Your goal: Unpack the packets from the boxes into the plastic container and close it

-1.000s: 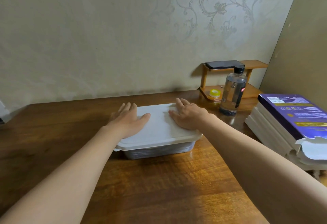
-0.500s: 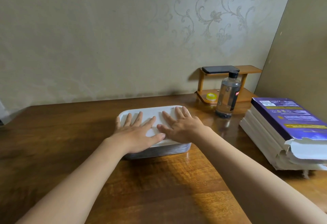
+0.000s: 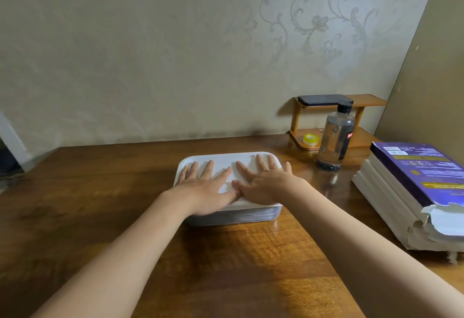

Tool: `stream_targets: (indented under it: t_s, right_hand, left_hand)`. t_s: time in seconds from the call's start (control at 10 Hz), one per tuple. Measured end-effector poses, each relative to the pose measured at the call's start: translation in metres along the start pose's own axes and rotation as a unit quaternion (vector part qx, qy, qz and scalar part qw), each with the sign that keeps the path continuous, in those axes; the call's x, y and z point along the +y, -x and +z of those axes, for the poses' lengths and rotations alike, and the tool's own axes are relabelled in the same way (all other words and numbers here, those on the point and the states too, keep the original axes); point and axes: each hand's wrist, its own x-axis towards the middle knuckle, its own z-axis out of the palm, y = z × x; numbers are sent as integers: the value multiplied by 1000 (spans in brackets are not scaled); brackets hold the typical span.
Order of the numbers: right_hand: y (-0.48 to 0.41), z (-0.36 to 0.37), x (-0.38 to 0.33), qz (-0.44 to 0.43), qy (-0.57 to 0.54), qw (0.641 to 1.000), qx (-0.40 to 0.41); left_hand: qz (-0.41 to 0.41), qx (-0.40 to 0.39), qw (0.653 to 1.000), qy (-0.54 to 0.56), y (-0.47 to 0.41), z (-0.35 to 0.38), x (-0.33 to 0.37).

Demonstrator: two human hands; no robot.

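The plastic container (image 3: 251, 217) stands on the wooden table, with its white lid (image 3: 226, 160) lying flat on top. My left hand (image 3: 203, 189) lies spread on the lid's left half, fingers straight. My right hand (image 3: 266, 184) lies spread on the right half, also flat. The two thumbs touch near the lid's front edge. The container's contents show only as a dark blur through its clear wall. A stack of flattened boxes (image 3: 411, 192), the top one purple, lies at the right.
A clear water bottle (image 3: 336, 136) with a black cap stands right of the container. Behind it is a small wooden shelf (image 3: 364, 102) holding a dark phone (image 3: 321, 99) and a yellow tape roll (image 3: 310, 139). The wall runs along the table's far edge.
Both hands have slid inward from the lid's outer edges toward its middle, so the thumbs now meet. The lid lies flatter on the container than a second ago.
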Motion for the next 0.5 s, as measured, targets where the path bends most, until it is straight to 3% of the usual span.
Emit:
stream_targets:
  t_s: [0.2,0.3,0.5]
  right_hand:
    - [6,-1,-2,1,-2,1000,4]
    - [14,-3,-2,-6,-17,998,53]
    - [31,-17,-7,-26,-126,980,152]
  left_hand:
    - [1,9,1000,-5,6,1,2]
    - [5,22,1000,14,11,-2,3]
    - [17,142,983,113,29,-18,10]
